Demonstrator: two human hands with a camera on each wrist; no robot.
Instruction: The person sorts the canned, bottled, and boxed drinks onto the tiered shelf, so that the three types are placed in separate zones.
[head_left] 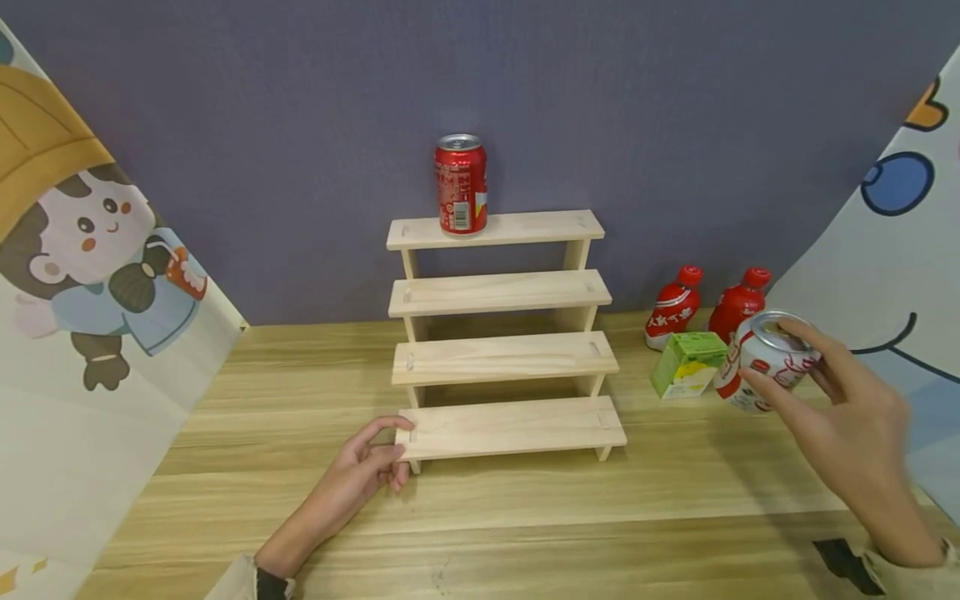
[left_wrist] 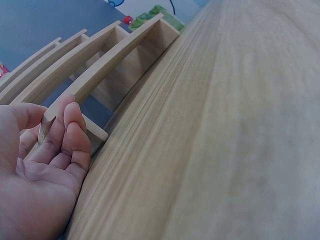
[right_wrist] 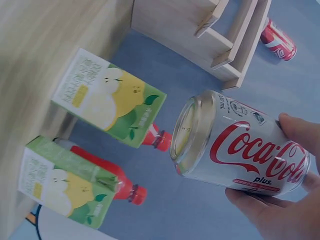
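Note:
My right hand (head_left: 855, 408) grips a white and red Coca-Cola Plus can (head_left: 768, 358), thumb on one side and fingers on the other. In the right wrist view the can (right_wrist: 245, 145) is held clear of the cartons. My left hand (head_left: 360, 467) pinches the left end of the lowest step of a wooden four-step display stand (head_left: 502, 429). Thumb and fingers meet around that board's corner in the left wrist view, where the hand (left_wrist: 45, 165) shows its palm. On the top step stands a red can (head_left: 461, 185), upright near the left end.
Two red bottles (head_left: 673, 308) stand right of the stand by the back wall. Before them is a green juice carton (head_left: 688, 365); the right wrist view shows a second carton (right_wrist: 67, 182), which the can and hand hide from the head view. Printed panels flank the wooden table (head_left: 300, 375).

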